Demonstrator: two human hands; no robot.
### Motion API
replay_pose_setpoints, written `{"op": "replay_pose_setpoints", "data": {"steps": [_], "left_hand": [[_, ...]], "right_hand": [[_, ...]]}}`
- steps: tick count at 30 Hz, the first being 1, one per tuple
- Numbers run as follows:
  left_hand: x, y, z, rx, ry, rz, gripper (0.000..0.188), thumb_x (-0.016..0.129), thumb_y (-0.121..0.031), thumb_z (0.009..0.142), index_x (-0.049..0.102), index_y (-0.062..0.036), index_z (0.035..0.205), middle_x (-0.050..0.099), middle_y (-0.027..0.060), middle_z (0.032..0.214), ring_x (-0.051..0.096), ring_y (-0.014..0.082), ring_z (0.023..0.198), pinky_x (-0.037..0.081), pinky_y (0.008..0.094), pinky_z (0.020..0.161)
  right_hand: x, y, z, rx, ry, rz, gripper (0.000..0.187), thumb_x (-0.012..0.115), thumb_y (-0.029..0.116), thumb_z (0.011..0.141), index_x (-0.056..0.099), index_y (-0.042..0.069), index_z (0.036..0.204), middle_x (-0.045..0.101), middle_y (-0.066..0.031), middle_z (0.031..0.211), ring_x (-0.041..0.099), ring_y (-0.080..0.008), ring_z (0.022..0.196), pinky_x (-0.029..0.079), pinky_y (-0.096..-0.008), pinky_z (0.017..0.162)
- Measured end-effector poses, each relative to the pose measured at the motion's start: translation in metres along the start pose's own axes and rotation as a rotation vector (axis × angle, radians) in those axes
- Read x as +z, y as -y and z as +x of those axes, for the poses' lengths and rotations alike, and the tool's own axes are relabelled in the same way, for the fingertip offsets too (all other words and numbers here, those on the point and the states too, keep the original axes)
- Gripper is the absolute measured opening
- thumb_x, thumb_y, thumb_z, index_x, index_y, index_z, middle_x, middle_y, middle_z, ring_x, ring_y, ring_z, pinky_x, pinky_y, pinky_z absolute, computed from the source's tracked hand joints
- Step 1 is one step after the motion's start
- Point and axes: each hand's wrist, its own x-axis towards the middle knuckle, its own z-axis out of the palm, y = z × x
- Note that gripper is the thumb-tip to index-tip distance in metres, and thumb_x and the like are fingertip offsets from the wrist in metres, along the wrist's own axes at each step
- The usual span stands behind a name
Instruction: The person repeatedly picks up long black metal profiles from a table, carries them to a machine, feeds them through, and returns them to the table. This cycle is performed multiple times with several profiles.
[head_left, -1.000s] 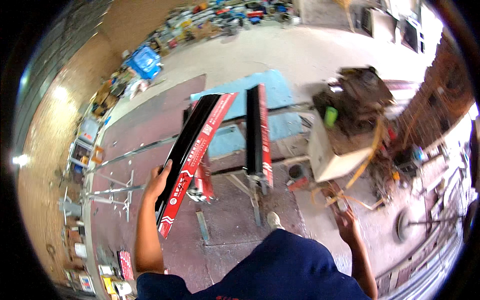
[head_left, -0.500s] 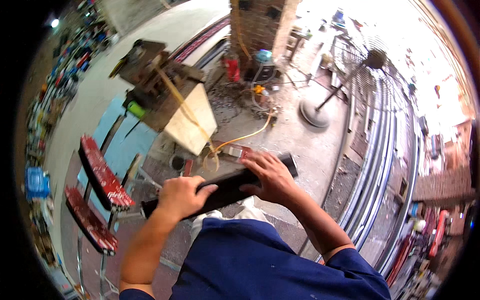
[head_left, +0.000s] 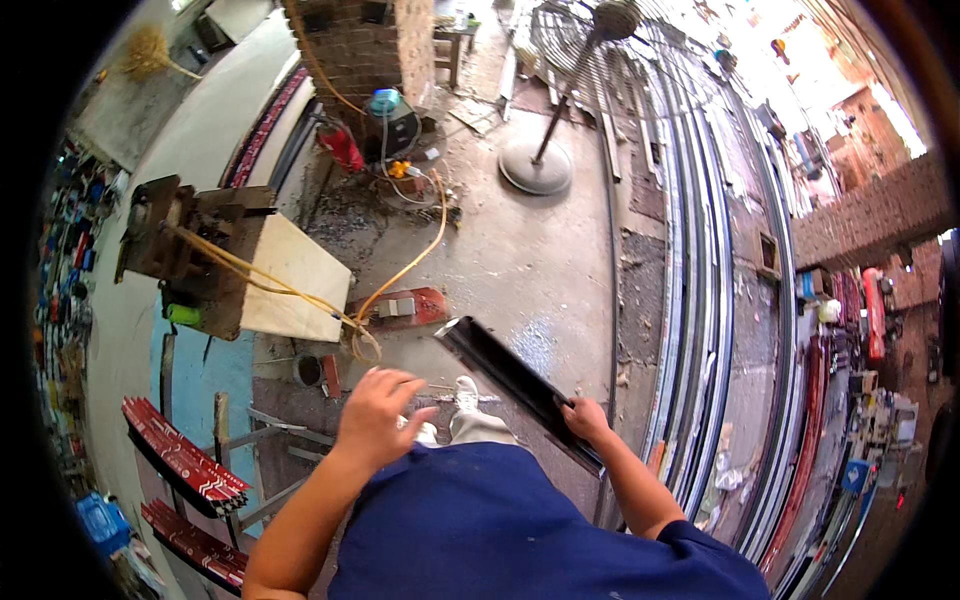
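Looks down on a cluttered workshop floor [head_left: 480, 255], with a long run of metal profiles [head_left: 690, 250] laid along the right and a brick pillar [head_left: 350, 55] at the top. Shows next a pedestal fan [head_left: 536, 168] near those lengths, then a cream-coloured stand [head_left: 298, 285] at left, with a dark, grimy machine [head_left: 200, 250] on top. Includes, at lower left, two stacks of red-and-black profiles [head_left: 185, 455], well apart from both hands. Comes then to the black profile [head_left: 515, 368], slanting in front of the navy shirt [head_left: 500, 525], far end toward upper left, near end just past the right hand [head_left: 585, 420]. Grips it there, right fingers and thumb closed on the edge, toward its lower end. Leaves the left hand [head_left: 375, 415] empty, fingers half-spread and slightly curled, thumb apart, clear of the profile. Seems to be a handling step, with the length borne one-handed. Would call, for any next move, for a firm right grip, control of the unsupported far end, and clearance from the fan and floor-laid lengths.
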Motion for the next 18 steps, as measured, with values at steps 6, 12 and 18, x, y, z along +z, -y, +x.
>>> {"op": "replay_pose_setpoints", "data": {"steps": [6, 12, 18], "left_hand": [[0.048, 0.074, -0.138, -0.532, 0.182, 0.015, 0.036, 0.069, -0.029, 0.087, 0.066, -0.0018, 0.111, 0.064, 0.0173, 0.111, 0.058, 0.0374, 0.108, 0.046, 0.0437, 0.094], [0.092, 0.103, -0.295, -0.989, 0.335, -0.137, 0.039, 0.067, -0.029, 0.09, 0.065, -0.0045, 0.12, 0.066, 0.0168, 0.113, 0.063, 0.0329, 0.107, 0.049, 0.0401, 0.092], [0.117, 0.086, -0.337, -1.263, 0.313, -0.314, 0.041, 0.068, -0.028, 0.089, 0.064, -0.005, 0.123, 0.066, 0.0158, 0.117, 0.064, 0.0295, 0.109, 0.049, 0.0384, 0.094]], "right_hand": [[0.032, -0.079, 0.061, 0.342, 0.054, -0.237, 0.042, 0.054, 0.037, 0.092, 0.072, 0.002, 0.106, 0.068, -0.0231, 0.113, 0.065, -0.0381, 0.109, 0.052, -0.0449, 0.093], [0.016, -0.099, 0.105, 0.587, 0.194, -0.458, 0.036, 0.059, 0.024, 0.088, 0.071, 0.011, 0.118, 0.066, -0.0101, 0.127, 0.065, -0.0267, 0.116, 0.054, -0.0409, 0.092], [0.007, -0.094, 0.122, 0.604, 0.224, -0.494, 0.038, 0.064, 0.025, 0.085, 0.071, 0.01, 0.12, 0.065, -0.0109, 0.13, 0.064, -0.0272, 0.118, 0.054, -0.0435, 0.093]]}}
